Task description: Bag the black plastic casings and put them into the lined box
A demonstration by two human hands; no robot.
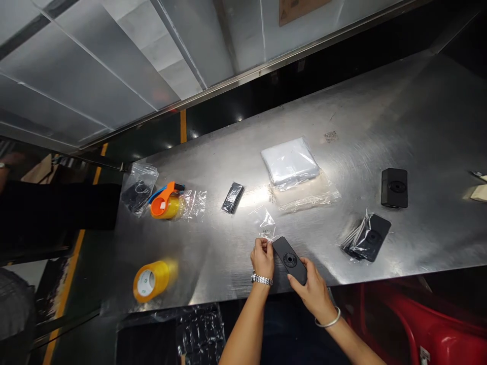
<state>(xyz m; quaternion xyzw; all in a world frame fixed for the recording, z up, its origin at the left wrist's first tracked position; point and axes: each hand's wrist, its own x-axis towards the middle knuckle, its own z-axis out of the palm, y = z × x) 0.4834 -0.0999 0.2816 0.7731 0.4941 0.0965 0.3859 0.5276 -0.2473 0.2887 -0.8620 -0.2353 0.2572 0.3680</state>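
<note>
My hands hold a flat black rectangular device (289,259) with a round centre above the steel table's front edge. My right hand (310,291) grips its lower end. My left hand (262,258) pinches a scrap of clear plastic film (267,223) against the device's upper corner. Farther right lie a black device in a torn clear bag (367,237) and a black box (394,187). A folded white poly bag (289,163) rests on a flat clear bag (308,196). Nearer the left lie a small black packet (233,197) and an orange tape dispenser (165,203).
The stainless steel table (380,126) also bears a yellow tape roll (151,281) and a clear bag of black items (140,188). Below its front edge are black items in plastic (200,337). A red chair (418,324) stands at lower right; a co-worker's arm (7,165) shows far left.
</note>
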